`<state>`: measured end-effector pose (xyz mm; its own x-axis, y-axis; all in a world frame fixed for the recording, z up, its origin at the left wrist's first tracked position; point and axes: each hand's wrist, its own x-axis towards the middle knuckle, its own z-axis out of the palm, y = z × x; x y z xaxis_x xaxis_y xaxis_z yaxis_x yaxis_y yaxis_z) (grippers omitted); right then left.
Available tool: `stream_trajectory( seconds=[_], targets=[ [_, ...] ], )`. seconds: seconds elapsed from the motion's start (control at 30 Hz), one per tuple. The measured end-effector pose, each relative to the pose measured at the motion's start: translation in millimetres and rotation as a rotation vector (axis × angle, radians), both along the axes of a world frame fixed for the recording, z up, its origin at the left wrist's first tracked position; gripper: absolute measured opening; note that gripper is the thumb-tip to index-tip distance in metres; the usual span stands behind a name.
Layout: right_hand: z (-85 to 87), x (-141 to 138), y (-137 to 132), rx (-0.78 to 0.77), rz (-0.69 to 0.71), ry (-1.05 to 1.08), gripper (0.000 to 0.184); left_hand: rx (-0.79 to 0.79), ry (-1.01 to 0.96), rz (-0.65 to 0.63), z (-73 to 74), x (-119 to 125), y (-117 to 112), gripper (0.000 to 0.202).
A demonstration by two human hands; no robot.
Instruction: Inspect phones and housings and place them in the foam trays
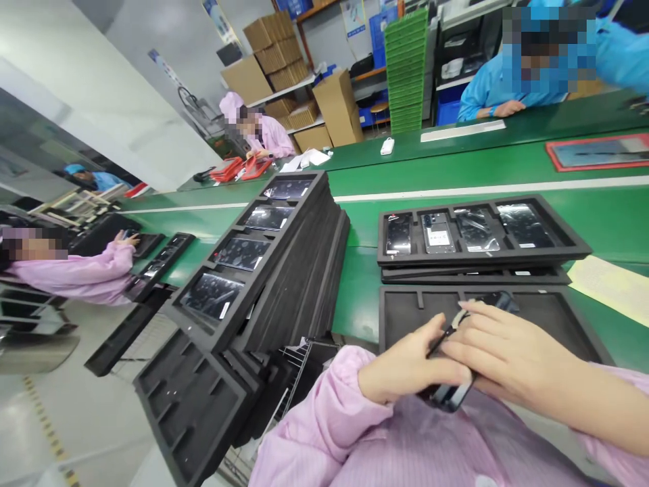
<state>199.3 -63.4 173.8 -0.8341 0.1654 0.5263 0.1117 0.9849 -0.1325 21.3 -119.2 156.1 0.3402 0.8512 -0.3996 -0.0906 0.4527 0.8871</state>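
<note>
Both my hands hold one black phone [449, 396] just above my lap, in front of an empty black foam tray [405, 311]. My left hand [405, 368] grips the phone from the left, fingers curled round its edge. My right hand [499, 355] lies over the phone's top with fingers pressed on it; a small pale tab shows at its fingertips. Much of the phone is hidden under the hands. Behind the empty tray stands a short stack of trays [476, 233] with several wrapped phones in the top one.
A tall leaning stack of black foam trays [263, 264] with phones stands at my left; empty trays [193, 399] lie below it. A green conveyor bench [456, 176] runs across. Other people in pink and blue coats work at left and far side. Cardboard boxes [337, 105] stand behind.
</note>
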Motion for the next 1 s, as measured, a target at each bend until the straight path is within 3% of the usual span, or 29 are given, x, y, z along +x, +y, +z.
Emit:
stream_trajectory(
  seconds=[0.07, 0.17, 0.27, 0.33, 0.43, 0.6, 1.0],
  targets=[
    [-3.4, 2, 7, -0.116, -0.016, 0.063, 0.017, 0.021, -0.032, 0.068, 3.6, -8, -4, 0.054],
    [-14.0, 6, 9, -0.409, -0.081, 0.242, 0.013, 0.130, -0.118, 0.096, 6.8, -11, -13, 0.058],
    [-28.9, 4, 2, -0.676, -0.081, 0.394, 0.020, 0.370, 0.062, 0.223, 6.5, -5, -21, 0.044],
    [-37.8, 1, -4, -0.760, -0.059, 0.466, 0.020, 0.580, 0.244, 0.278, 6.7, -1, -23, 0.031],
    [-44.0, -1, -9, -0.785, -0.018, 0.504, 0.019, 0.821, 0.386, 0.221, 10.2, -1, -23, 0.027],
    [-39.0, -2, -7, -0.750, 0.014, 0.525, 0.016, 1.042, 0.439, 0.160, 17.4, -6, -22, 0.021],
    [-31.8, -1, -3, -0.609, 0.024, 0.476, 0.013, 1.192, 0.558, 0.114, 19.9, -6, -21, 0.022]
  ],
)
